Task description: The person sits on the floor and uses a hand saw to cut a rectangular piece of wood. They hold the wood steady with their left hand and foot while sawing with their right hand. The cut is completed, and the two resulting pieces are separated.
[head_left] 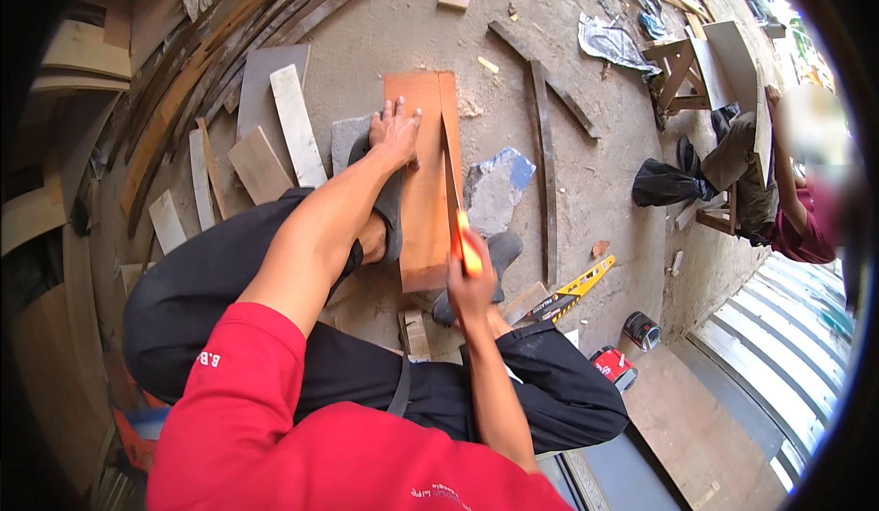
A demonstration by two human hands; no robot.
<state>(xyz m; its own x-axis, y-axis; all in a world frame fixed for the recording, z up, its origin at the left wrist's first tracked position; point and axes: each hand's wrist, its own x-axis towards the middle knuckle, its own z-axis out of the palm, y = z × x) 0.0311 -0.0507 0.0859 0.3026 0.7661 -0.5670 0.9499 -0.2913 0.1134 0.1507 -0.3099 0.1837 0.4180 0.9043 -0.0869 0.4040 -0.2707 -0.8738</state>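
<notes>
An orange-brown wooden board (pixel 424 190) lies on the concrete floor in front of me. My left hand (pixel 396 132) presses flat on its left edge, fingers spread. My right hand (pixel 471 282) grips the orange handle of a handsaw (pixel 455 200), whose blade runs along a cut near the board's right edge. My left foot in a grey sandal (pixel 389 209) rests against the board's left side. My right sandal (pixel 499 253) sits beside the board's near right corner.
Loose planks and offcuts (pixel 275 135) lie to the left, long thin strips (pixel 545 163) to the right. A second yellow-handled saw (pixel 572 289), a tin can (pixel 643 330) and a red can (pixel 615 364) lie at right. Another person (pixel 778 190) crouches far right by a wooden stool (pixel 682 71).
</notes>
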